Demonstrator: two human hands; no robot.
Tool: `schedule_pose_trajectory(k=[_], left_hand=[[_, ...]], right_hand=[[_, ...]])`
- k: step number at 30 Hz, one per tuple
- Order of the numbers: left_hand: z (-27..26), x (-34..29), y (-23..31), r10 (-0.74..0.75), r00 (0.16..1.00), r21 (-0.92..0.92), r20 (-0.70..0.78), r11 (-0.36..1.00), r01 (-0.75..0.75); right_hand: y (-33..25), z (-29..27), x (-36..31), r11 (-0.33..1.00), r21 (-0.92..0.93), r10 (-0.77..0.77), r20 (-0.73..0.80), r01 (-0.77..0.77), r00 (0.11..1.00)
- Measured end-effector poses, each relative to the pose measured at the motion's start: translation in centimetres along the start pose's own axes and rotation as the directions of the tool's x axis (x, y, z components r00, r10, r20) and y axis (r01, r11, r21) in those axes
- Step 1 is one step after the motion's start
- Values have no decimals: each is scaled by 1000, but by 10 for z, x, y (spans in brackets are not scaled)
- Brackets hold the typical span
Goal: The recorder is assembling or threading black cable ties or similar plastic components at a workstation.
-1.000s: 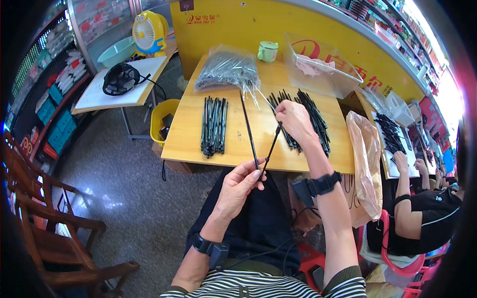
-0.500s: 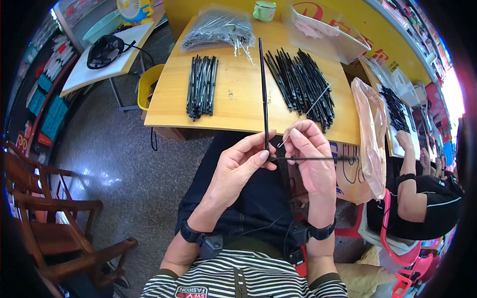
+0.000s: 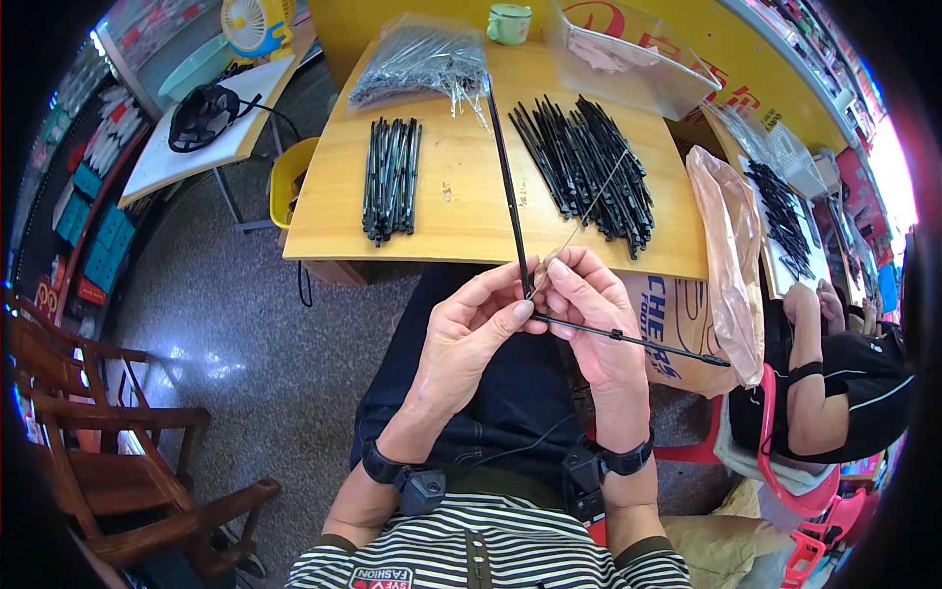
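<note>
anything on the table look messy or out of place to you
Two things, both minor. Thin metallic strands poke out of the clear plastic bag at its near right corner, looking partly spilled. The right-hand pile of black rods is fanned unevenly, unlike the neater left-hand bundle. No obvious damage shows.

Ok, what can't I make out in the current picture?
- Head view: where the two black rods meet, mostly covered by the left hand.
- Head view: the lower end of the thin wire, too small to tell against the right hand.
- Head view: the top of the fan, cut off by the upper edge.
- Head view: the bin's right side, hidden behind the table.
</note>
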State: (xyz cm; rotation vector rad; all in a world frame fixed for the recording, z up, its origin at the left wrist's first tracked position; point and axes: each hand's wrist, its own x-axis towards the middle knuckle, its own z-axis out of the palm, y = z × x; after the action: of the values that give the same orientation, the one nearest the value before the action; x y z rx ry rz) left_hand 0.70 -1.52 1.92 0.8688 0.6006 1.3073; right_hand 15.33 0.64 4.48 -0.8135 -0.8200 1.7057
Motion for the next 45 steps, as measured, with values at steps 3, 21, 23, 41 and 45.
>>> schedule_pose_trajectory(k=[3, 21, 23, 41, 45], left_hand=[[2, 0, 1, 6, 1000, -11, 1, 1000, -6], [0, -1, -4, 1, 1000, -23, 24, 1000, 0], [0, -1, -4, 3, 1000, -23, 25, 1000, -2], [0, -1, -2, 27, 999, -7, 39, 1000, -27], [-2, -1, -4, 17, 1000, -18, 26, 1000, -17]], right_hand=[[-2, 0, 0, 999, 24, 20, 30, -21, 999], [-5, -5, 0, 994, 0, 105, 20, -105, 994], [-7, -5, 1, 994, 14, 110, 31, -110, 993], [-11, -6, 1, 990, 32, 138, 72, -141, 988], [-9, -8, 4, 980, 80, 179, 67, -184, 982]])
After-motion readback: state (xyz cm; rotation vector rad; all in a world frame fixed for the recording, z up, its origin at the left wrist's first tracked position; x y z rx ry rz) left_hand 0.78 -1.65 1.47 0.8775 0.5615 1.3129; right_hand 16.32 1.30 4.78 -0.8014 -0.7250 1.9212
